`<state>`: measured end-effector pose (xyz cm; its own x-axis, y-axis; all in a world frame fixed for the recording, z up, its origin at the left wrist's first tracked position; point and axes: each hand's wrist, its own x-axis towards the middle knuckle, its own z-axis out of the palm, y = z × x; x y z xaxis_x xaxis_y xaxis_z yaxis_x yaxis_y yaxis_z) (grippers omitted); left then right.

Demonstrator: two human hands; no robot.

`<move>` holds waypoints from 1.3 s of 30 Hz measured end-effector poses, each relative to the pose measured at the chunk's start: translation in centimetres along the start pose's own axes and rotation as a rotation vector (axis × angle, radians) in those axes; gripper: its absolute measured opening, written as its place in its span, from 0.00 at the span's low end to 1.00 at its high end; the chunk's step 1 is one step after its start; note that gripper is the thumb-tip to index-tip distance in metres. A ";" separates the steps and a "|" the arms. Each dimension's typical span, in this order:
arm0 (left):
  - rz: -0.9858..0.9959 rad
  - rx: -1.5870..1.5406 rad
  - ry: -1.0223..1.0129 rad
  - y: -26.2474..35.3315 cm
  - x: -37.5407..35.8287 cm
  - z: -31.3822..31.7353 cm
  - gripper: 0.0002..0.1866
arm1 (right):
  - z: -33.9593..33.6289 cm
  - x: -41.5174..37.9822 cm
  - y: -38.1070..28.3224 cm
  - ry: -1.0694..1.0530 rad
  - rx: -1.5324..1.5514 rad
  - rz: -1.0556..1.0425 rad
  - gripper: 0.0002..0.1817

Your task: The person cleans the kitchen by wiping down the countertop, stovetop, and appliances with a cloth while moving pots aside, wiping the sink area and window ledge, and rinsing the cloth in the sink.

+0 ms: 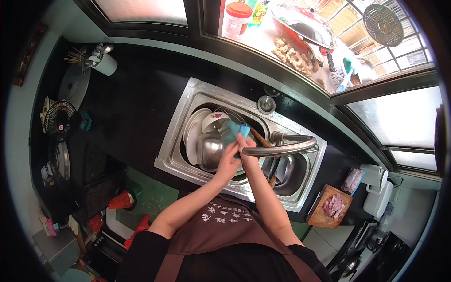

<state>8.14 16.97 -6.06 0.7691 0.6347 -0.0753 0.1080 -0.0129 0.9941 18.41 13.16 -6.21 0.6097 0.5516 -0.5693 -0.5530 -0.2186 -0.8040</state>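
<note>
Blue cloth (233,130) sits bunched over the steel sink (174,131), pinched between both our hands just above the piled dishes. Our right hand (246,146) has its fingers closed on the cloth from the faucet side, and our left hand (229,160) curls shut around its lower edge. We judge the step to be washing up, with the cloth readied for wiping; the next move calls for a firm grip and a steady press onto a dish. The cloth looks soft and crumpled. Below it lie a shiny round metal pot (210,149), smooth white plates (193,131) and a flowered bowl (214,120). A curved metal faucet (282,146) arches across our wrists.
</note>
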 end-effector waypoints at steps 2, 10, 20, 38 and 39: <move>-0.453 -0.495 0.046 0.5 -0.7 -0.6 0.26 | 0.0 -0.5 0.2 0.035 0.045 -0.014 0.21; -0.884 -1.317 -0.040 -2.0 5.8 -1.8 0.28 | -1.0 -6.8 -1.6 0.096 -0.036 -0.202 0.17; -1.064 -1.037 -0.261 -0.3 4.3 -2.7 0.27 | -4.3 2.5 -2.3 -0.109 -0.581 -0.519 0.15; -1.011 -1.301 -0.375 2.1 1.8 -3.7 0.25 | -0.4 0.5 -0.3 -0.716 0.769 0.047 0.41; -1.018 -1.259 -0.351 1.1 1.8 -3.9 0.24 | -0.1 0.6 -0.4 -0.768 0.808 0.068 0.41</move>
<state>7.19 21.11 -4.78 0.8213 -0.2054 -0.5322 0.2133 0.9758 -0.0474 19.09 13.54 -6.22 0.2058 0.9704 -0.1261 -0.9489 0.1664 -0.2681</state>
